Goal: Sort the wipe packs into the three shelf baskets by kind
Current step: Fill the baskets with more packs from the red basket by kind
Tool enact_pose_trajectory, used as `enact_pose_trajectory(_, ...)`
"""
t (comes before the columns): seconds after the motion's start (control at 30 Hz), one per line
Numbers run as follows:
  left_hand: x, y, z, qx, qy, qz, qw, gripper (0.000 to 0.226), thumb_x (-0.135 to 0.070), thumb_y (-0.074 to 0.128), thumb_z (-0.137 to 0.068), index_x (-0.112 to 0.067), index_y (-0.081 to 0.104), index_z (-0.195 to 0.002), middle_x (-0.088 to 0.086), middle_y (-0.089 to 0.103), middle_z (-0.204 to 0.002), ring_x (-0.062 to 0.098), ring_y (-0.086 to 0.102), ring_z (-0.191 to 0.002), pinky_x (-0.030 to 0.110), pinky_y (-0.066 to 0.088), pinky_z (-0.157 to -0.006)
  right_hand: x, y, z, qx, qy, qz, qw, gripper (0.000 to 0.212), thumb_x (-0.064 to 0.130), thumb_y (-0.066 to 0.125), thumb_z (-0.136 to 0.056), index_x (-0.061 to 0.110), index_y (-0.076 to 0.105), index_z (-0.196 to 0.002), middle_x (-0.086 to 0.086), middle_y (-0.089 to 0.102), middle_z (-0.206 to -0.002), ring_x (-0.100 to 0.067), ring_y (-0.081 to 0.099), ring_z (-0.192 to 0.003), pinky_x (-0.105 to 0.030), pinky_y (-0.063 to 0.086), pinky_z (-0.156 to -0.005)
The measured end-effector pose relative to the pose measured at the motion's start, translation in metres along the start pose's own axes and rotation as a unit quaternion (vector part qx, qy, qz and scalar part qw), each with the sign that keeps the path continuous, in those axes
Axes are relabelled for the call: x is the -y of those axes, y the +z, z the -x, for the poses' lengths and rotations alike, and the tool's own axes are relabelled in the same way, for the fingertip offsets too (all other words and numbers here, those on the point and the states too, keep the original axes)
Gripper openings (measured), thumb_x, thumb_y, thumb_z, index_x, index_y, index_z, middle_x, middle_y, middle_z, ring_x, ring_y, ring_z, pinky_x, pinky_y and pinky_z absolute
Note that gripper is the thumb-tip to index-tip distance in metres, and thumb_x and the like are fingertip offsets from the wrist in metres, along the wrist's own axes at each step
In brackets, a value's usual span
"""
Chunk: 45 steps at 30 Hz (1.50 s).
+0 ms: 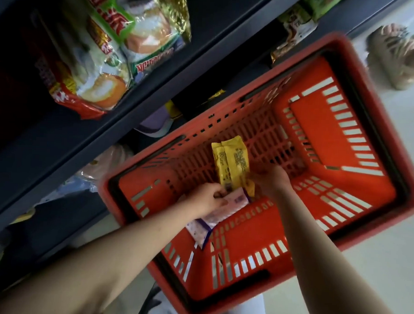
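Reaching down into the red carry basket (340,129) at the centre of the frame, both hands are gathering packs, so the step in hand looks like the pickup that comes before any sorting. The left hand (205,198), at lower centre, has its fingers curled shut around one end of a pale lilac pack (219,215), which lies tilted against the basket's near wall with its far end dropping toward the lower part of the frame. The right hand (270,179), just to the right of it, is curled at the lower corner of a yellow pack (233,166) that stands on end near the basket floor; its fingers appear closed on that corner, though motion blur keeps the grip from being certain.

The next move, as I judge it, calls for lifting both packs clear of the basket rim and carrying each to the shelf basket of its kind; no such baskets can be made out clearly here.

The basket is rigid moulded plastic, rectangular, with slotted walls and a gridded floor. Both packs are soft, flat, glossy film pouches with printed panels. The dark shelving (112,133) crossing the upper left holds shiny, crinkled snack bags (103,57).
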<state>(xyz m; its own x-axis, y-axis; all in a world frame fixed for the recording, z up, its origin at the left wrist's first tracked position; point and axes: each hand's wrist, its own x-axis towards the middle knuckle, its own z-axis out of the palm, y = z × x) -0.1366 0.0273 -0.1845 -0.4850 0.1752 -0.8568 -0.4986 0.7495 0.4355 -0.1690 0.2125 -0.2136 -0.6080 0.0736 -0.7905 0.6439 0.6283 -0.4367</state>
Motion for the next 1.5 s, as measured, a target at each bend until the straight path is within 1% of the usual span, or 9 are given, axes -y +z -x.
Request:
enact_pose_trajectory(0.33,0.001,-0.027,0.008,-0.065,0.008,0.040,0.997,0.022,-0.009,0.062,-0.091,0.001,0.064,-0.111,0.006,0.061,-0.095,0.015,0.054,-0.088,0.016,0.038,-0.060,0.012,0.013,0.009,-0.042,0.024,-0.044,0.998,0.029,0.036,0.071,-0.083,0.017,0.073,-0.104,-0.006,0.073,-0.099,-0.024,0.066,-0.090,-0.040,0.054,-0.080)
enact_pose_trajectory(0.6,-0.002,-0.032,0.008,-0.085,0.027,0.081,0.993,0.018,-0.010,0.065,-0.089,-0.005,0.067,-0.106,0.010,0.067,-0.102,0.017,0.060,-0.093,0.023,0.042,-0.077,0.019,0.012,0.009,-0.036,0.033,-0.099,0.994,0.018,0.028,0.068,-0.087,0.015,0.070,-0.100,-0.002,0.067,-0.092,-0.022,0.063,-0.086,-0.036,0.053,-0.077)
enact_pose_trajectory(0.73,-0.020,-0.042,0.026,-0.098,0.053,0.134,0.985,0.015,-0.009,0.063,-0.090,-0.004,0.066,-0.104,0.009,0.066,-0.099,0.016,0.059,-0.093,0.022,0.044,-0.077,0.028,-0.018,0.027,-0.107,-0.001,-0.129,0.986,0.019,0.024,0.070,-0.083,0.010,0.062,-0.092,-0.004,0.065,-0.087,-0.025,0.062,-0.085,-0.041,0.050,-0.076)
enact_pose_trajectory(0.9,-0.077,-0.070,0.093,-0.112,0.116,0.191,0.968,0.011,-0.009,0.060,-0.091,-0.019,0.061,-0.089,0.000,0.063,-0.090,0.009,0.058,-0.082,0.019,0.043,-0.072,0.061,-0.096,0.103,-0.181,-0.086,-0.206,0.958,0.020,0.025,0.071,-0.084,0.018,0.064,-0.103,0.005,0.067,-0.092,-0.015,0.064,-0.087,-0.042,0.055,-0.077)
enact_pose_trajectory(1.03,-0.138,-0.109,0.197,-0.154,0.169,0.221,0.948,0.008,-0.016,0.058,-0.094,-0.024,0.059,-0.092,-0.004,0.064,-0.090,0.012,0.060,-0.084,0.024,0.043,-0.070,0.114,-0.177,0.209,-0.209,-0.152,-0.305,0.917,0.015,0.012,0.062,-0.092,0.013,0.065,-0.106,0.003,0.069,-0.087,-0.002,0.066,-0.071,-0.024,0.054,-0.064)
enact_pose_trajectory(1.13,-0.180,-0.137,0.296,-0.190,0.195,0.261,0.926,0.003,-0.017,0.054,-0.096,-0.019,0.056,-0.096,-0.001,0.068,-0.095,0.011,0.062,-0.085,0.024,0.044,-0.071,0.158,-0.226,0.300,-0.216,-0.213,-0.326,0.896,0.014,0.013,0.060,-0.093,0.016,0.063,-0.106,-0.006,0.071,-0.099,-0.019,0.069,-0.090,-0.044,0.056,-0.084)
enact_pose_trajectory(1.27,-0.202,-0.166,0.409,-0.238,0.246,0.291,0.893,0.007,-0.022,0.054,-0.096,-0.019,0.059,-0.100,-0.003,0.071,-0.100,0.011,0.066,-0.088,0.024,0.046,-0.073,0.223,-0.253,0.398,-0.165,-0.297,-0.380,0.860,0.022,0.019,0.049,-0.099,0.018,0.057,-0.121,-0.001,0.069,-0.109,-0.014,0.068,-0.094,-0.034,0.056,-0.078)
enact_pose_trajectory(1.4,-0.194,-0.194,0.493,-0.297,0.287,0.358,0.838,0.006,-0.017,0.054,-0.096,-0.017,0.061,-0.095,-0.003,0.070,-0.087,0.007,0.063,-0.071,0.024,0.044,-0.060,0.284,-0.242,0.469,-0.046,-0.336,-0.413,0.846,0.026,0.037,0.047,-0.099,0.031,0.057,-0.123,0.000,0.068,-0.117,-0.021,0.066,-0.105,-0.047,0.053,-0.092)
enact_pose_trajectory(1.5,-0.176,-0.219,0.548,-0.322,0.304,0.425,0.790,0.008,-0.018,0.055,-0.096,-0.015,0.062,-0.100,0.002,0.071,-0.090,0.019,0.064,-0.079,0.036,0.048,-0.074,0.340,-0.216,0.514,0.023,-0.355,-0.390,0.849,0.082,0.063,0.072,-0.065,0.024,0.048,-0.133,-0.002,0.067,-0.121,-0.022,0.065,-0.108,-0.048,0.051,-0.094)
